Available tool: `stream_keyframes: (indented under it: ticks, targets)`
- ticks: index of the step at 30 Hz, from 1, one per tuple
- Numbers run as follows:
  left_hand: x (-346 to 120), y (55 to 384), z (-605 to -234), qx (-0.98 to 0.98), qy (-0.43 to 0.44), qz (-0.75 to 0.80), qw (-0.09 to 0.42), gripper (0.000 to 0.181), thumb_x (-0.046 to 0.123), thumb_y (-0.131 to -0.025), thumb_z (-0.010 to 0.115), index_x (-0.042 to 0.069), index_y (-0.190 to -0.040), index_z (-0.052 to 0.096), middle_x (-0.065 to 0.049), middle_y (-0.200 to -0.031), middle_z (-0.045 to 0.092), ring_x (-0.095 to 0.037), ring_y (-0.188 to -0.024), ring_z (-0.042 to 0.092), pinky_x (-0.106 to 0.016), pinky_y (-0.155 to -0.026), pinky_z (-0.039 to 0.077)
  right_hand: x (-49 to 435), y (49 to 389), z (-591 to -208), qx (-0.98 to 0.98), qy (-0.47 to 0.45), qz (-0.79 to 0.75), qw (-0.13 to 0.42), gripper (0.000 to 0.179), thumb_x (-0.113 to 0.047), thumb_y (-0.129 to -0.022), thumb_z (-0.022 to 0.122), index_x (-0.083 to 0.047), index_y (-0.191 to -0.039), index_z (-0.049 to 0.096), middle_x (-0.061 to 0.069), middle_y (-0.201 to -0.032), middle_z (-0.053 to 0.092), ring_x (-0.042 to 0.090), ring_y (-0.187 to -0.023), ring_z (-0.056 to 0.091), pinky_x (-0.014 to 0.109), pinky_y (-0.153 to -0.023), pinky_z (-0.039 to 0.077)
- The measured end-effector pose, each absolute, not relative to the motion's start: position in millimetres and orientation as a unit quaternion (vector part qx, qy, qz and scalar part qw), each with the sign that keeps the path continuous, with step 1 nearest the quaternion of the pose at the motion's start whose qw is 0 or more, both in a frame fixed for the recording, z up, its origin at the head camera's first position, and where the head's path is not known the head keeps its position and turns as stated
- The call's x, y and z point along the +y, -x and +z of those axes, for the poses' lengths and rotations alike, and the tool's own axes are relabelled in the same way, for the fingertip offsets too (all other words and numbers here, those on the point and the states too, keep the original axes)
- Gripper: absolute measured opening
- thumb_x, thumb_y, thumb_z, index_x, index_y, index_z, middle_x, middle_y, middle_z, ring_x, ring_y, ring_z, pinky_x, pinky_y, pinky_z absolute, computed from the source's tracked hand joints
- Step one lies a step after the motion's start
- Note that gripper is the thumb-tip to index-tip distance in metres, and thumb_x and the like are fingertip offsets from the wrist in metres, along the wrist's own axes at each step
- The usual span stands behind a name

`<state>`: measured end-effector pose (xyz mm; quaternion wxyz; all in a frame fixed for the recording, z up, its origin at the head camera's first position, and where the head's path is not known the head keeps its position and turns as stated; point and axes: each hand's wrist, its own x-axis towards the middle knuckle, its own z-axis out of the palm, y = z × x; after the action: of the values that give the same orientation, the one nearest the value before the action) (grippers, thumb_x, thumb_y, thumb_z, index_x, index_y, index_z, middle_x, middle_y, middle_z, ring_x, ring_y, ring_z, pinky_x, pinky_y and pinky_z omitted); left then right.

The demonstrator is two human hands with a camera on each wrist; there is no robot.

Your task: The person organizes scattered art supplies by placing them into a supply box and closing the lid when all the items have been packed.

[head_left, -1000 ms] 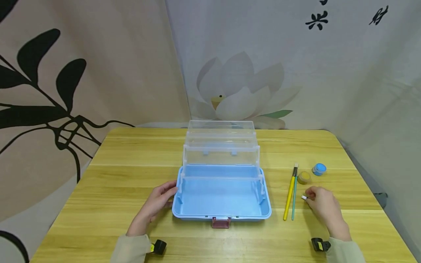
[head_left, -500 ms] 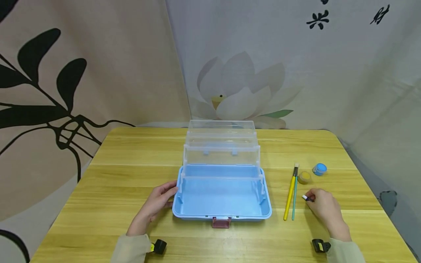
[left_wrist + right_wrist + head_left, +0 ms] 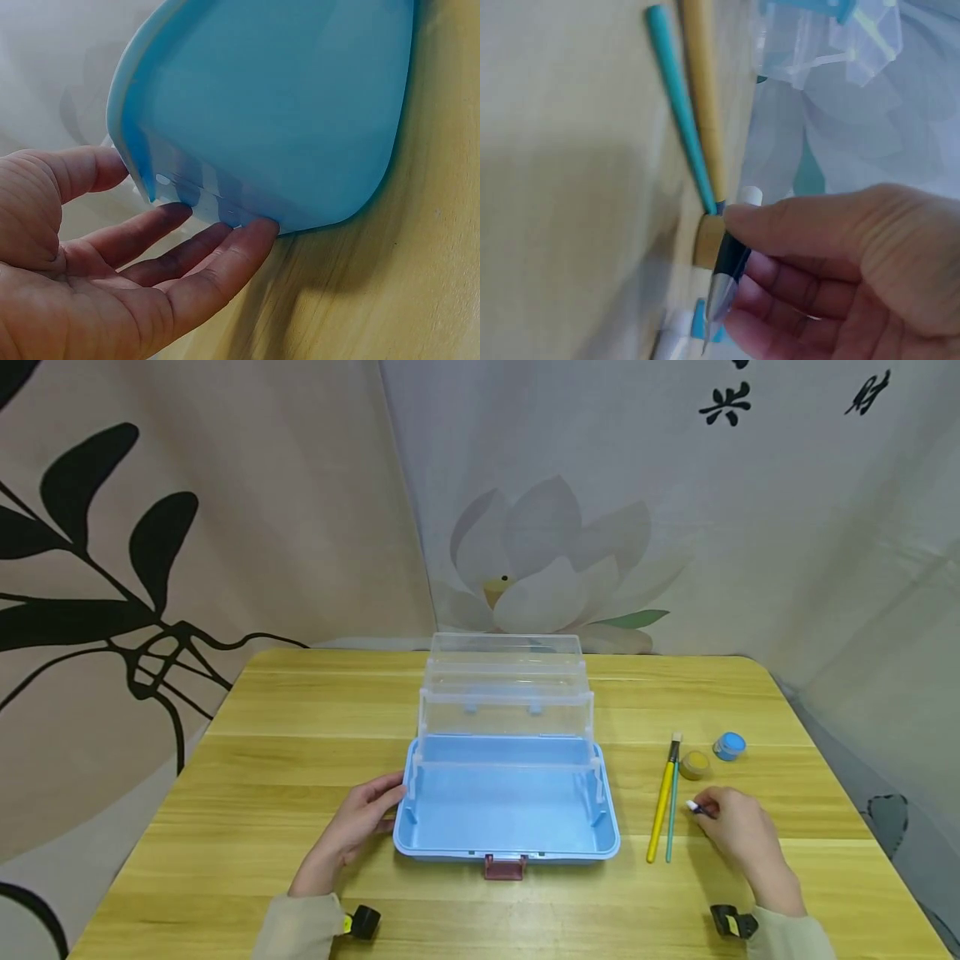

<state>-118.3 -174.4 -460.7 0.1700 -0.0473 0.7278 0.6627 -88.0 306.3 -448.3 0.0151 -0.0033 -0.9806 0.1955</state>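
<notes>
My left hand grips the left side of an open light-blue plastic storage box. In the left wrist view the thumb lies at the rim and the fingertips support the outer wall. Clear tiered trays rise over the back of the box. Over the table at right, my right hand pinches a short dark pen-like tool between thumb and fingers. One end of the tool is white; the other is a silver tip narrowing to a point. Its exact kind I cannot tell.
A yellow-handled brush and a thin teal stick lie left of the right hand. Behind it stand a small yellow pot and a blue-lidded jar. A reddish-brown latch sticks out from the box front.
The right hand has turned the pen-like tool slightly, so more of its dark body shows beside the fingers. The left hand and the box have stayed in place.
</notes>
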Motion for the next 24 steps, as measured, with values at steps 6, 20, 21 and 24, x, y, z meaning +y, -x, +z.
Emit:
stream_keyframes:
  ticks: [6,20,21,24]
  targets:
    - [-175,118,-461,0.726,0.046,0.664,0.174,0.044,0.017,-0.097,0.052,-0.007,-0.134,0.045,-0.025,-0.132,0.049,-0.027,-0.109,0.056,-0.041,-0.08,0.054,300,88,-437,-0.979,-0.01,0.201,0.017,0.007,0.001,-0.075,0.072,0.0,-0.08,0.067,0.006,-0.073,0.064,0.021,-0.066,0.059,0.041,-0.057,0.048]
    - [-174,119,-461,0.728,0.049,0.661,0.173,0.046,0.018,-0.096,0.053,-0.006,-0.134,0.045,-0.024,-0.133,0.048,-0.026,-0.11,0.055,-0.041,-0.081,0.053,279,88,-407,-0.977,-0.042,0.21,0.016,0.009,0.002,-0.077,0.071,0.001,-0.084,0.067,0.004,-0.074,0.063,0.019,-0.066,0.058,0.037,-0.055,0.049]
    - [-175,118,-460,0.729,0.048,0.661,0.173,0.046,0.019,-0.096,0.053,-0.007,-0.134,0.045,-0.025,-0.133,0.048,-0.026,-0.11,0.055,-0.041,-0.081,0.054,277,88,-405,-0.976,-0.044,0.21,0.016,0.009,0.002,-0.077,0.071,0.001,-0.085,0.067,0.004,-0.075,0.062,0.019,-0.066,0.058,0.037,-0.056,0.049]
    - [-175,117,-459,0.731,0.044,0.659,0.172,0.047,0.019,-0.097,0.052,-0.008,-0.135,0.044,-0.025,-0.134,0.047,-0.026,-0.111,0.054,-0.041,-0.081,0.054,272,90,-399,-0.976,-0.051,0.209,0.021,0.008,0.001,-0.078,0.071,0.001,-0.085,0.068,0.004,-0.075,0.061,0.019,-0.066,0.058,0.037,-0.056,0.049]
